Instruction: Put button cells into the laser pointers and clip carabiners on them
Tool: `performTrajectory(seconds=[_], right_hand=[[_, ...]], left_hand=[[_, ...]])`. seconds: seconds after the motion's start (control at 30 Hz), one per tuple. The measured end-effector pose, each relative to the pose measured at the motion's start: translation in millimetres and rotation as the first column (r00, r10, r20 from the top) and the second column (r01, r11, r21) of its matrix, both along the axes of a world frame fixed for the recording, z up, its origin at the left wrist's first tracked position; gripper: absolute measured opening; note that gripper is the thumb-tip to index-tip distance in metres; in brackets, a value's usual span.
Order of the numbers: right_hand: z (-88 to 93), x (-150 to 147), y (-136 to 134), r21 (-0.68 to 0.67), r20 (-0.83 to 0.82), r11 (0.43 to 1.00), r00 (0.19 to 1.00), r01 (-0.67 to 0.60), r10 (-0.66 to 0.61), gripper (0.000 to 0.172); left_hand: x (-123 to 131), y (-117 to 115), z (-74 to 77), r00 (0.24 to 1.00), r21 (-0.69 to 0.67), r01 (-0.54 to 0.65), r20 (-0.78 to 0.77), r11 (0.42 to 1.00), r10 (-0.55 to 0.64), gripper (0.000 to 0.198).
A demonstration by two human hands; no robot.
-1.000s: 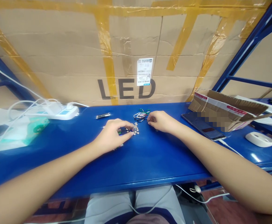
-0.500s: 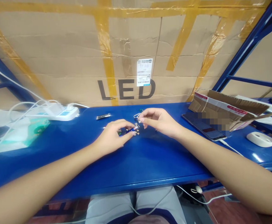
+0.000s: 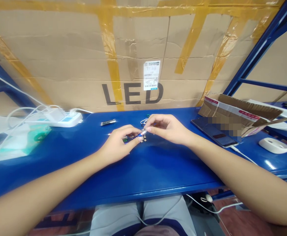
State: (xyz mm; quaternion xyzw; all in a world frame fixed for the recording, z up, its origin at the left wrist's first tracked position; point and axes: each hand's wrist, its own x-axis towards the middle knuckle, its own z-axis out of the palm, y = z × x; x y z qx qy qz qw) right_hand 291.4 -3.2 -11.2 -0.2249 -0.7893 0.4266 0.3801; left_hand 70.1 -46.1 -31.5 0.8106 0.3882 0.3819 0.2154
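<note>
Blue desk [image 3: 138, 178] before a taped carton [image 3: 67, 65] lettered LED
Left, a white power strip [image 3: 71, 120] lies beside a green-and-white pack [image 3: 32, 143]; right, a smartphone [image 3: 212, 132] on a white cable [image 3: 244, 155] rests before an open cardboard box [image 3: 228, 109], a white computer mouse [image 3: 274, 145] nearby.

Black "LED" lettering [image 3: 133, 93] on brown cardboard [image 3: 71, 72], white label [image 3: 151, 75] illegible

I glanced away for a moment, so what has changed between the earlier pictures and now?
The right hand has moved left, from beside the wires to the tip of a small blue tube, which now shows in the left hand. The left hand, phone, mouse and open box stayed about where they were.
</note>
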Motion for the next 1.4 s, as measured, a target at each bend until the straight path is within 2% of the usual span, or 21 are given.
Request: performTrajectory(seconds=[0.17, 0.27, 0.33, 0.4, 0.53, 0.6, 0.63, 0.67, 0.73, 0.87, 0.97, 1.03, 1.1, 1.17, 1.4], right_hand=[[2.1, 1, -1, -0.016, 0.012, 1.0, 1.0, 0.008, -0.008, 0.03], [5.5, 3, -3, 0.05, 0.139, 0.998, 0.99, -0.027, 0.02, 0.029], [8.3, 5, -4, 0.107, 0.204, 0.99, 0.977, -0.087, 0.063, 0.03], [11.1, 7, -5, 0.17, 0.24, 0.974, 0.965, -0.148, 0.105, 0.028], [15.0, 11, -7, 0.213, 0.297, 0.946, 0.938, -0.245, 0.177, 0.029], [15.6, 11, -9, 0.214, 0.314, 0.935, 0.927, -0.281, 0.207, 0.029], [15.4, 11, -10, 0.217, 0.313, 0.932, 0.925, -0.291, 0.216, 0.029], [14.9, 10, -10, 0.218, 0.303, 0.931, 0.927, -0.293, 0.221, 0.029], [12.8, 9, -11, 0.193, 0.259, 0.944, 0.942, -0.269, 0.215, 0.03], [6.6, 5, -9, 0.01, 0.191, 0.973, 0.956, -0.229, 0.223, 0.037], [1.9, 3, -7, -0.111, 0.192, 0.972, 0.955, -0.208, 0.226, 0.04], [-1.2, 0, -6, -0.166, 0.208, 0.969, 0.954, -0.182, 0.215, 0.041], [-3.8, -2, -5, -0.209, 0.227, 0.966, 0.954, -0.15, 0.197, 0.041], [-4.9, -3, -4, -0.243, 0.234, 0.962, 0.955, -0.125, 0.183, 0.042], [2.0, -3, -5, -0.32, 0.112, 0.937, 0.977, -0.14, 0.184, 0.039]], left_hand=[[1, -1, 1.9, 0.998, -0.028, 0.045, 0.05, 0.999, -0.043, 0.022], [2, -3, 4.6, 0.983, -0.212, 0.083, 0.179, 0.974, -0.045, 0.022], [2, -4, 6.5, 0.961, -0.405, 0.149, 0.275, 0.902, -0.035, 0.023], [3, -5, 8.5, 0.932, -0.555, 0.247, 0.36, 0.795, -0.039, 0.023], [3, -8, 13.5, 0.876, -0.691, 0.421, 0.479, 0.588, -0.064, 0.022], [3, -9, 16.1, 0.869, -0.725, 0.447, 0.49, 0.524, -0.064, 0.021], [3, -10, 17.3, 0.871, -0.734, 0.447, 0.486, 0.511, -0.064, 0.021], [3, -10, 18.3, 0.876, -0.738, 0.44, 0.479, 0.512, -0.062, 0.021], [3, -12, 19.5, 0.888, -0.725, 0.407, 0.456, 0.555, -0.056, 0.022], [5, -16, 18.5, 0.945, -0.6, 0.248, 0.322, 0.761, -0.054, 0.024], [7, -19, 15.2, 0.989, -0.358, 0.11, 0.135, 0.927, -0.065, 0.019], [8, -20, 12.1, 0.999, -0.144, 0.043, 0.001, 0.989, -0.043, 0.016], [8, -20, 8.7, 0.994, 0.032, 0.001, -0.108, 0.999, 0.003, 0.014], [8, -18, 5.9, 0.984, 0.135, -0.008, -0.174, 0.991, 0.031, 0.013], [6, -19, 9.6, 0.978, 0.246, -0.047, -0.184, 0.968, 0.094, 0.015]])
